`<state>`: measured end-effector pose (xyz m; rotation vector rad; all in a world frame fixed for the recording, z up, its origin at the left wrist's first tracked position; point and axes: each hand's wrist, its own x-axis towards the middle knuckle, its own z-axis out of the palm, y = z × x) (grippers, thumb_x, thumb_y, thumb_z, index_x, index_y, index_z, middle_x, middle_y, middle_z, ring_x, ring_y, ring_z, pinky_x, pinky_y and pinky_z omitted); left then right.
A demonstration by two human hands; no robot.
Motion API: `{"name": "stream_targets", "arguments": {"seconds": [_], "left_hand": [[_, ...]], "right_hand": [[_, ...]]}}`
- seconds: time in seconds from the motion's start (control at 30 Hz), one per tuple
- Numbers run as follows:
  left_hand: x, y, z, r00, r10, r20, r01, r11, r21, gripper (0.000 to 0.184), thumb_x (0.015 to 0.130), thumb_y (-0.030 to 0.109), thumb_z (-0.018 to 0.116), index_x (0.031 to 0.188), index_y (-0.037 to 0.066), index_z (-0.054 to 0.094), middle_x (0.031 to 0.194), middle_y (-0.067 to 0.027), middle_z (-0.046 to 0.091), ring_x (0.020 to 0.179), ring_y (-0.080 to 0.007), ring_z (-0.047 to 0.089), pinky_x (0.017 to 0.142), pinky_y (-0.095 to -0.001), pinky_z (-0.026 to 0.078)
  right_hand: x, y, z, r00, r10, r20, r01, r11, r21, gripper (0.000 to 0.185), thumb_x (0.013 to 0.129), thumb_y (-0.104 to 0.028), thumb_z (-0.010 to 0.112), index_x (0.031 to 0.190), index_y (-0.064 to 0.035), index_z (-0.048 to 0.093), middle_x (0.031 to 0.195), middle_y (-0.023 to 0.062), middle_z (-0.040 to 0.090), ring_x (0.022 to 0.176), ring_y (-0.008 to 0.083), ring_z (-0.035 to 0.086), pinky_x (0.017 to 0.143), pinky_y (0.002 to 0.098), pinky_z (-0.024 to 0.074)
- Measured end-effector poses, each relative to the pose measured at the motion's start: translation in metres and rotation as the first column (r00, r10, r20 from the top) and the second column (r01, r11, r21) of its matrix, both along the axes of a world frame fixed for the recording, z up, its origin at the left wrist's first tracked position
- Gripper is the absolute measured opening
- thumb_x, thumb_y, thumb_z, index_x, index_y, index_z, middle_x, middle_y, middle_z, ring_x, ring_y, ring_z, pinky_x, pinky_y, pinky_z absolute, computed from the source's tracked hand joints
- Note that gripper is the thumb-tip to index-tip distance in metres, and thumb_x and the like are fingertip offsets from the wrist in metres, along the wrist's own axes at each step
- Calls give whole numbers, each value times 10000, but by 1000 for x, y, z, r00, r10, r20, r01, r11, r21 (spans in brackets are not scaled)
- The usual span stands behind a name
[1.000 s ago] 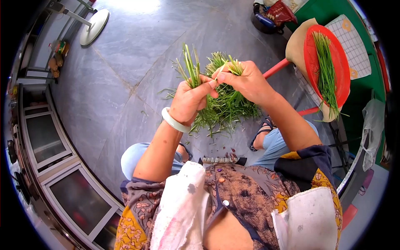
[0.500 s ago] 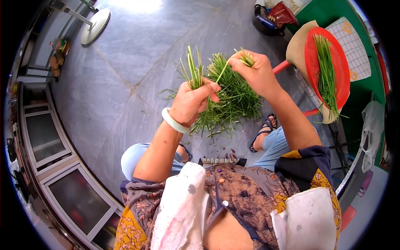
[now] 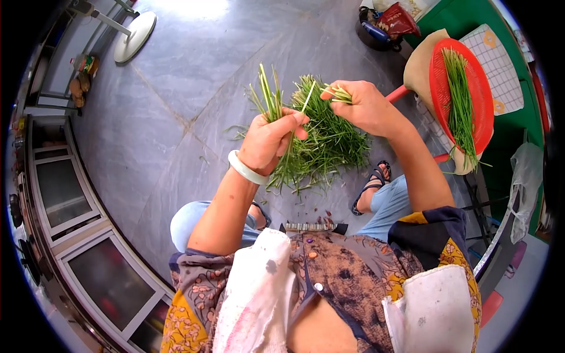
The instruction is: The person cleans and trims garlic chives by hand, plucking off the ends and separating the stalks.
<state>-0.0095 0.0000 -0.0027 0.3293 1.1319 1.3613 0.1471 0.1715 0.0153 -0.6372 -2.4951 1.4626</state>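
My left hand, with a pale bangle at the wrist, is closed around a bunch of garlic chives whose pale ends point up. One single stalk stands out between its thumb and finger. To its right, my right hand is closed on a small bundle of chive stalks, their cut-looking ends facing left. The two hands are apart. Below and behind them, a loose heap of chives lies on the grey floor.
A red basket at the right carries a neat row of chives. Beside it hangs a clear plastic bag. A dark pot stands at the back right, a white fan base at the back left. Glass-fronted cabinets line the left.
My right hand has turned and drawn slightly right, away from the left hand. The stalk that stretched between both hands is now held upright by the left hand only.
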Motion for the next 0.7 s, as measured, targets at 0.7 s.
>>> {"name": "stream_targets", "arguments": {"seconds": [0.7], "left_hand": [[0,1,-10,936,-223,273,223,974,32,185,915,168,597,967,-6,634,630,33,494,438,-33,323,399,-194,254]], "right_hand": [[21,77,1,524,-733,-434,190,597,-779,231,1010,-243,443,926,-48,535,784,80,584,547,76,377,456,208,262]]}}
